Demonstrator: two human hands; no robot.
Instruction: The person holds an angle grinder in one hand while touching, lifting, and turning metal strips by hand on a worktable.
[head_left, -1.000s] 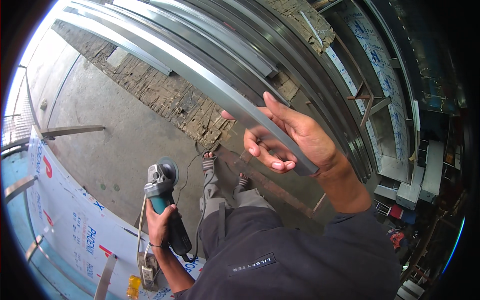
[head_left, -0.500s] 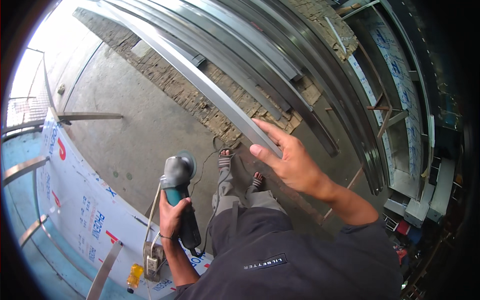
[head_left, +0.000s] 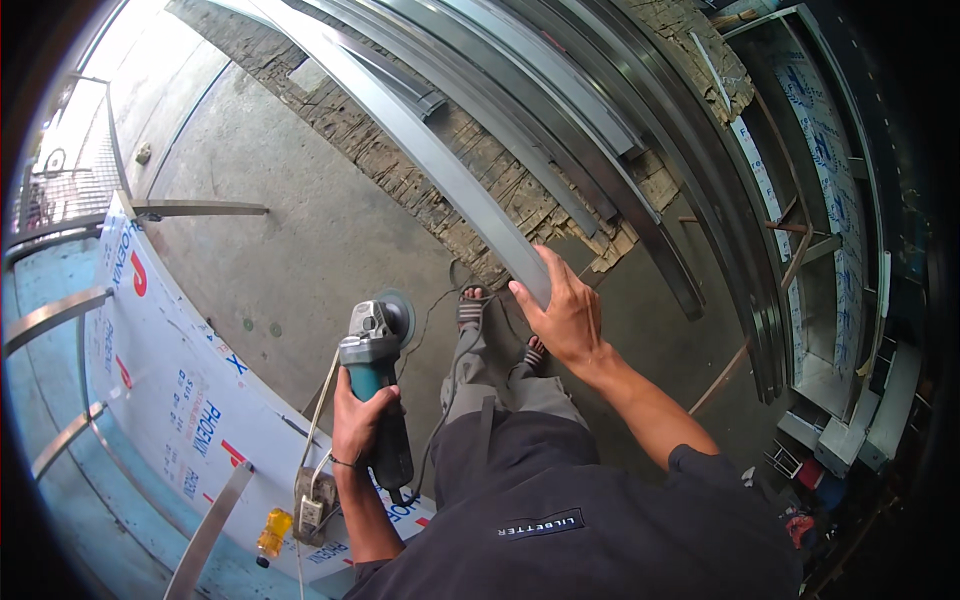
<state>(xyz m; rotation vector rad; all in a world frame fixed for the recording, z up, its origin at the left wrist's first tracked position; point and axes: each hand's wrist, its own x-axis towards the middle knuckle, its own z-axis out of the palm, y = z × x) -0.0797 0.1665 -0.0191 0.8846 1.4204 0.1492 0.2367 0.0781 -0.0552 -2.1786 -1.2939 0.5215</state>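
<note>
My left hand is wrapped around the body of a teal and black angle grinder, held upright with its disc at the top right. Its cord trails from the lower end of the black handle. With my right hand I grip the near end of a long silver metal tube, thumb on one side and fingers on the other. The tube runs away to the upper left over a worn wooden board. Disc and tube are well apart.
Several long metal profiles lie on the board, to the right of the tube. At left stands a film-covered sheet on a blue surface, with a power socket block and a yellow bottle. A metal frame stands right.
The tube has turned, so one broad face shows instead of two. My right fingers have closed further around its end. The whole view has shifted slightly; the grinder stays in my left hand.
</note>
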